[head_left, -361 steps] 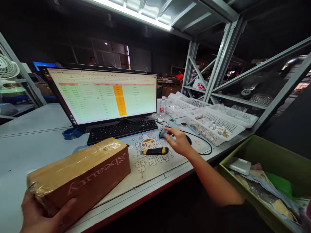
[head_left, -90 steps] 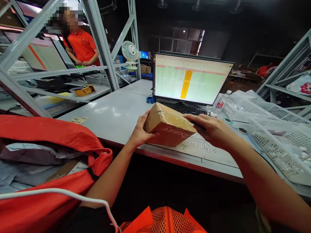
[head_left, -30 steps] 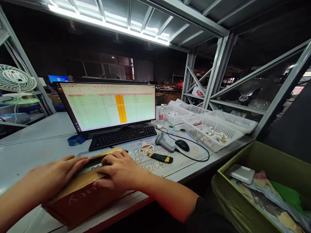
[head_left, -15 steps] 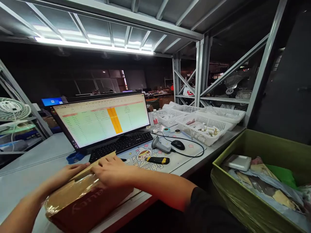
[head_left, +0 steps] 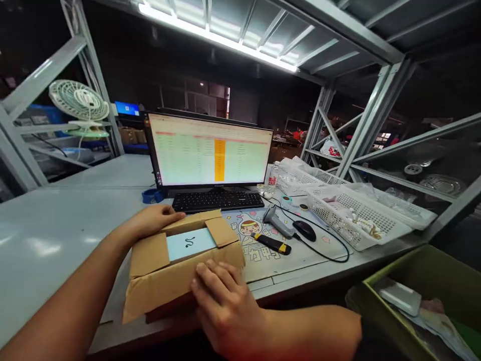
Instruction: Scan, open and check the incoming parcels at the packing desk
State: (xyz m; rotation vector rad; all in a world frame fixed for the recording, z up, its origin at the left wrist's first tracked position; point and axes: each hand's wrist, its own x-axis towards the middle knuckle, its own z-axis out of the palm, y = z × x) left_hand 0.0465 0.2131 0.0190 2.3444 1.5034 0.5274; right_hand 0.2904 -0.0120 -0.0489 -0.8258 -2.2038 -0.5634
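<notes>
An opened cardboard box point(head_left: 150, 254) sits at the table's near edge, tilted a little toward the right. Its short flaps are folded partly inward and the long near flap hangs outward. Between the flaps shows a light blue surface point(head_left: 191, 243) with a black squiggle on it. My left hand point(head_left: 156, 220) grips the box's far left edge, with some fingers hidden behind it. My right hand point(head_left: 225, 296) is closed over the near flap, its thumb out of sight. A black and yellow box cutter point(head_left: 271, 243) lies on the printed mat, right of the box.
A monitor point(head_left: 210, 155) and keyboard point(head_left: 218, 200) stand behind the box. Right of them are a barcode scanner point(head_left: 278, 223), a mouse point(head_left: 304, 230) and white baskets point(head_left: 356, 220). A blue tape roll point(head_left: 152, 196) lies left. A green bin point(head_left: 376, 296) stands at lower right.
The box top, covered by a flap and shiny tape before, now stands open and shows the light blue surface. My right hand has come down to the near flap. The view has turned left.
</notes>
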